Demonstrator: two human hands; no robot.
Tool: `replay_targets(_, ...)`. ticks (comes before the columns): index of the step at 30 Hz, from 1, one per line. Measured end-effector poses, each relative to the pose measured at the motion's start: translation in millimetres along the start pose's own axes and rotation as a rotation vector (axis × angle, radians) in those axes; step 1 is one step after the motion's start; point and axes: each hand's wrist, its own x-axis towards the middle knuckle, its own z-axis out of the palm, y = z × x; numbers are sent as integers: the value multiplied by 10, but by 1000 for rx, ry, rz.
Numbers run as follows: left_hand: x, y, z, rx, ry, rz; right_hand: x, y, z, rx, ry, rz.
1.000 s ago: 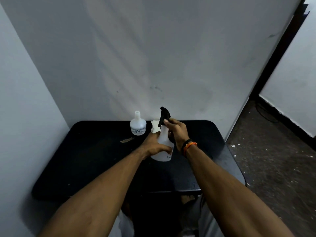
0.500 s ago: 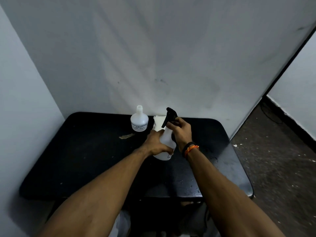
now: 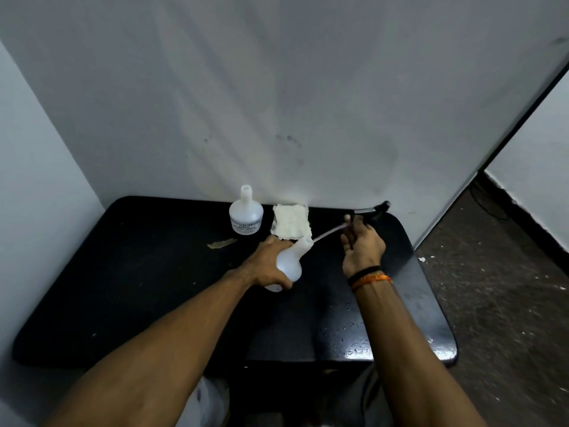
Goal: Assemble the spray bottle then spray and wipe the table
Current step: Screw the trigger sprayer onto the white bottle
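My left hand (image 3: 267,264) grips the white spray bottle body (image 3: 291,262), tilted with its neck pointing right, above the black table (image 3: 147,291). My right hand (image 3: 363,245) holds the black trigger sprayer head (image 3: 374,208) pulled off to the right. Its thin dip tube (image 3: 328,233) runs slanting from the head back to the bottle's mouth. A folded white cloth (image 3: 291,224) lies just behind the bottle.
A second white bottle (image 3: 246,214), uncapped and labelled, stands at the table's back edge near the wall. A small scrap (image 3: 222,242) lies to its front left. Walls close in on the left and back. Rough floor (image 3: 505,303) lies to the right.
The sprayer head was on the bottle; now my right hand has drawn it out to the right with the tube showing. My left hand has tilted the bottle. The camera view shifted slightly.
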Motion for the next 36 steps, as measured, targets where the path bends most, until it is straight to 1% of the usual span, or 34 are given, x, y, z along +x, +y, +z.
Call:
replay_targets(3, 33, -105, -28, 10, -13, 4, 27, 8, -203, 53, 177, 43)
replay_targets(5, 70, -179, -48, 12, 9, -5, 37, -10, -269, 59, 211, 78)
replay_targets(10, 201, -280, -86, 20, 79, -6, 62, -190, -214, 26, 94, 88)
replay_targets(15, 436, -184, -87, 88, 161, 37, 104, -250, -218, -78, 33, 83)
replay_targets(19, 679, -9, 4, 138, 199, 40, 152, -244, -168, -130, 15, 109)
replay_targets(25, 1113, 213, 144, 162, 233, 48, 225, -270, -130, -131, -23, 150)
replay_targets(32, 1614, 429, 338, 145, 247, 43, 337, -288, -169, -179, 11, 117)
replay_targets(36, 1837, 471, 457, 140, 246, 41, 384, -268, -176, -189, -3, 96)
